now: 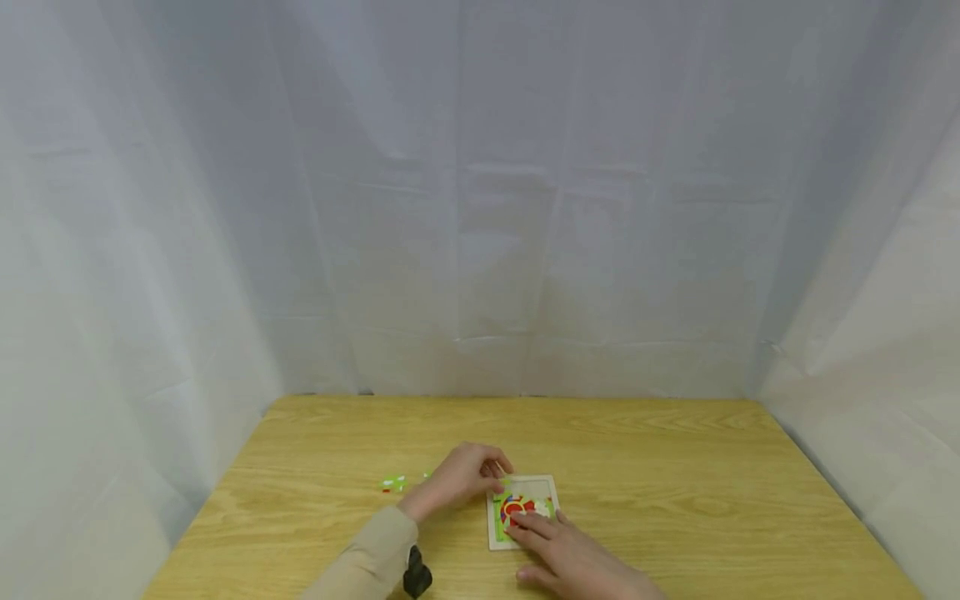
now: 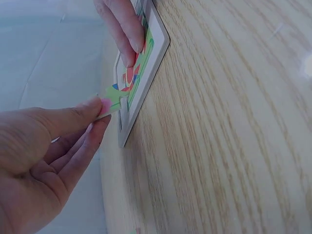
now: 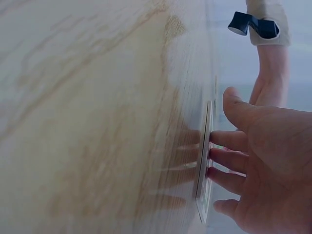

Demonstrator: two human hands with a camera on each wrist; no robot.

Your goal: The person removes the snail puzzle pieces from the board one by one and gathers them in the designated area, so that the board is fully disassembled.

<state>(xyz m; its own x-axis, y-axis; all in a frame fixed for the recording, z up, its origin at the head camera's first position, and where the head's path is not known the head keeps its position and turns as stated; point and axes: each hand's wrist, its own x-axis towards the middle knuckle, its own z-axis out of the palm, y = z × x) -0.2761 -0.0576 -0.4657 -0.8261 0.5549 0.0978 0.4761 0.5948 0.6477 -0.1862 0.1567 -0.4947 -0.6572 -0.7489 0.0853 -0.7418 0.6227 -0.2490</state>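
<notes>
A shallow puzzle tray (image 1: 491,533) with a pale frame lies on the table, partly filled with green, red and blue printed pieces. My left hand (image 1: 467,473) is at its far left corner. In the left wrist view, thumb and fingers pinch a green puzzle piece (image 2: 113,99) with a pink patch, tilted over the tray's edge. My right hand (image 1: 573,557) reaches in from the near right. Its fingertips (image 2: 138,45) rest on the printed pieces in the tray, fingers nearly straight and the thumb apart. In the right wrist view the tray shows edge-on beneath them.
Loose green puzzle pieces (image 1: 393,483) lie on the wooden table (image 1: 660,467), left of the tray; another is partly hidden by the left forearm. Pale curtains (image 1: 517,250) hang behind the table and along both sides. A black wrist device (image 1: 417,573) sits at the left sleeve.
</notes>
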